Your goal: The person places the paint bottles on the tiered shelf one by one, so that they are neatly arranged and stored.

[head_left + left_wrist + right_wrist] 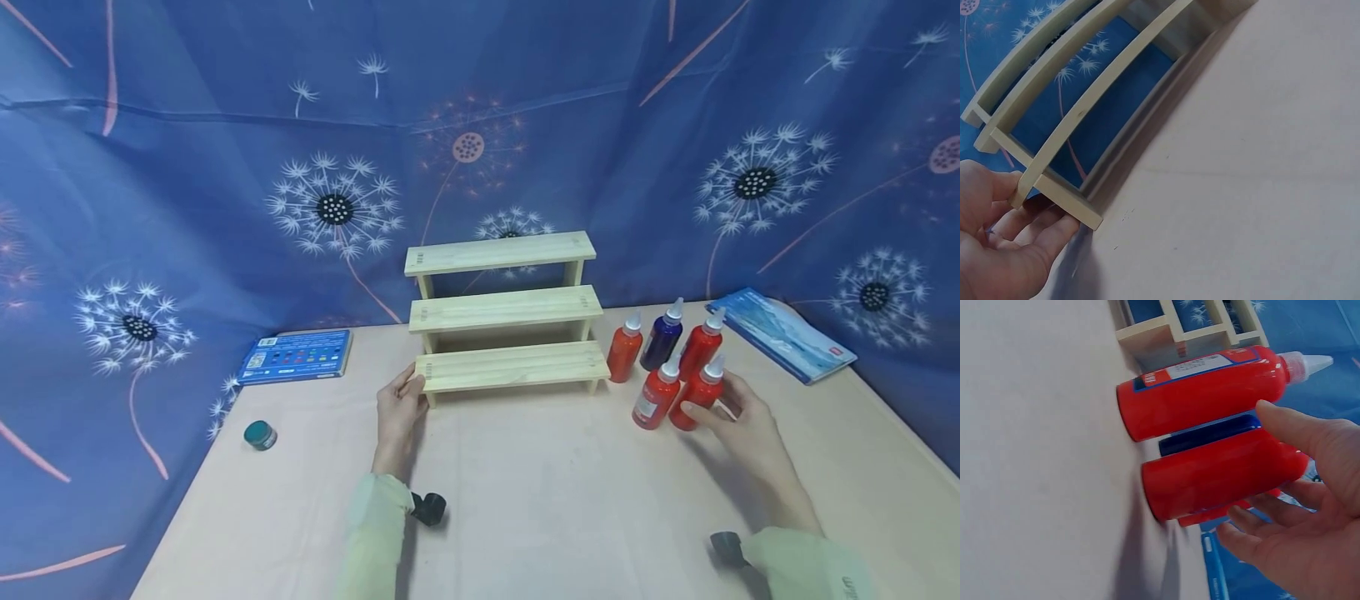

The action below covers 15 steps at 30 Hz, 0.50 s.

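A three-tier wooden shelf (510,367) stands at the back middle. My left hand (399,410) holds the left end of its lowest board; in the left wrist view the thumb lies at the board's end and the fingers (1041,228) reach underneath, beside the leg. My right hand (746,425) is at the front-right red bottle (693,404), a squeeze bottle with a pale pointed nozzle. In the right wrist view the thumb and loosely spread fingers are on either side of this bottle (1222,469), which stands on the table. Another red bottle (655,402) stands just left of it.
Behind these stand an orange-red bottle (624,350), a dark blue bottle (662,340) and a further red bottle (700,346). A blue pad (783,333) lies at the back right, a blue flat box (296,357) at the back left. A small green-lidded jar (260,435) is at the left.
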{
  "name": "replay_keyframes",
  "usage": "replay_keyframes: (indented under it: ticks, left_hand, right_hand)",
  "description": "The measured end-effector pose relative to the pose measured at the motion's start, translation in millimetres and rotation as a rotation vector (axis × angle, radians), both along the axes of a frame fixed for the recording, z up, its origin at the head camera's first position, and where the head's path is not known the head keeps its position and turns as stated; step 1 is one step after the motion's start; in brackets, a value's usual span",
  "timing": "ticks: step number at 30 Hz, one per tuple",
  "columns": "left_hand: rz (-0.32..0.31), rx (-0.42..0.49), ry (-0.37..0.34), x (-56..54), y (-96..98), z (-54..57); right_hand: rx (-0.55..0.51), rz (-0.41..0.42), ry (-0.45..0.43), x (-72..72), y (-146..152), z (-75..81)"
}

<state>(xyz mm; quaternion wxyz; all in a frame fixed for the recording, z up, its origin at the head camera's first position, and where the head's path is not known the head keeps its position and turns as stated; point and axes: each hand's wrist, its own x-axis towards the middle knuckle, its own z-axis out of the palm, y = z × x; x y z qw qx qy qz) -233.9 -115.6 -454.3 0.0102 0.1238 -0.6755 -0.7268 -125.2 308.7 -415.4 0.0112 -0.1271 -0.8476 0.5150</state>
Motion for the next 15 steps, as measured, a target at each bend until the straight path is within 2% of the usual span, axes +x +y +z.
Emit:
replay_keyframes:
  ticks: [8,15]
  left_hand:
    - [0.005,-0.001,0.008,2.2,-1.7,2.4]
    - [0.013,0.025,0.019,2.5,-2.8,1.7]
  right_hand:
    - [0.039,-0.017,0.027,-7.2,-2.4,-8.3]
    - [0.041,-0.02,-0.001,-15.7,-1.9,-13.0]
